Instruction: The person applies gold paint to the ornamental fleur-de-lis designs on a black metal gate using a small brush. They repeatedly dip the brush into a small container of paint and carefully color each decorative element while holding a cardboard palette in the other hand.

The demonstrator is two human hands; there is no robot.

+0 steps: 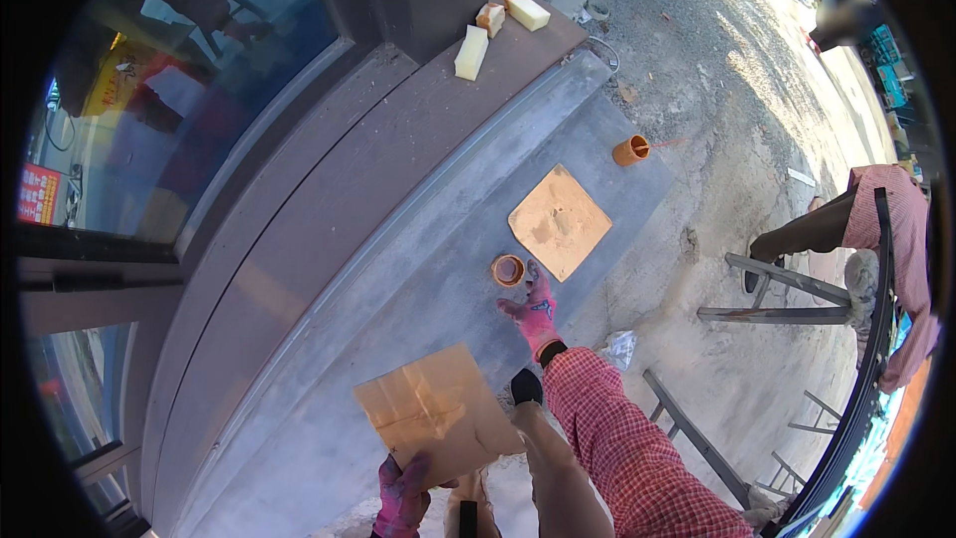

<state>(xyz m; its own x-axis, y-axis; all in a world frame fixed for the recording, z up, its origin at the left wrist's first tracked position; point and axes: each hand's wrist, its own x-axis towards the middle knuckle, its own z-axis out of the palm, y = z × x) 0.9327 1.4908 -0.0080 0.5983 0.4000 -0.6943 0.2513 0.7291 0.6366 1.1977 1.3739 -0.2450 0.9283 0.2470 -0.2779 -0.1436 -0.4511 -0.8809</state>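
Note:
My left hand (403, 493), in a pink and dark glove, grips the lower edge of a flat brown sheet (438, 413). The sheet looks like cardboard or stiff paper and is held tilted above the grey step. My right hand (535, 311), in a pink glove, reaches forward with thumb and fingers apart and nothing between them. Just beyond its fingertips stands a small round orange-brown cup (508, 270); whether they touch cannot be told. A second square tan sheet (560, 222) with darker smudges lies flat on the step, beside the right fingertips.
An orange-brown cylinder (631, 150) with a thin stick stands farther along the step (478, 329). Several pale sponge-like blocks (471, 52) rest on the brown ledge (329, 169) by the glass. At right are metal-legged stands (787, 289) and another person (876, 219).

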